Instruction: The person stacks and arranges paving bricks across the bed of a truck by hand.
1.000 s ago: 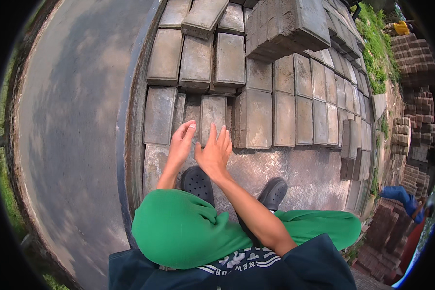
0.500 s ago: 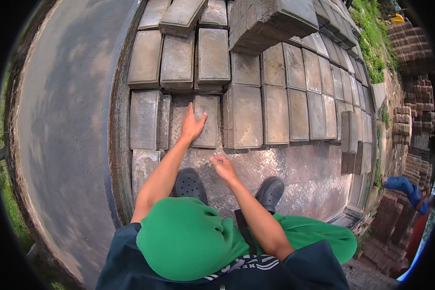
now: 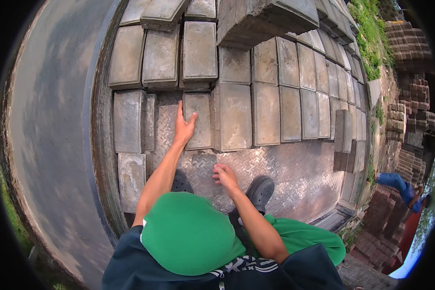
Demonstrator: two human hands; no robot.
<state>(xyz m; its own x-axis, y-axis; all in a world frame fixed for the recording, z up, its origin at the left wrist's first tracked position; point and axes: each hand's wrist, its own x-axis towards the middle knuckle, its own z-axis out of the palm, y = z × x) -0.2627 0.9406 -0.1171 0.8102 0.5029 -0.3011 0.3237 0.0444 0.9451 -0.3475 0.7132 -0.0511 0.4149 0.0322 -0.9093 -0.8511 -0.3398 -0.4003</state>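
My left hand (image 3: 184, 126) reaches forward, fingers stretched, and lies against the left edge of a grey concrete paving block (image 3: 198, 121) standing on a checkered metal deck (image 3: 285, 174). It grips nothing that I can see. My right hand (image 3: 224, 175) hovers lower, above the bare deck, fingers loosely curled and empty. Rows of the same grey blocks (image 3: 275, 101) fill the deck ahead. My green-clad knees and dark shoes (image 3: 261, 191) are below the hands.
A taller stack of blocks (image 3: 261, 19) rises at the top. Upright blocks (image 3: 345, 137) stand at the deck's right edge. A grey road (image 3: 48, 125) runs along the left. Piles of reddish bricks (image 3: 411, 96) and another person in blue (image 3: 396, 183) are at right.
Both hands were together on the block; the left has slid forward along its left edge, while the right has drawn back toward me over the bare deck.
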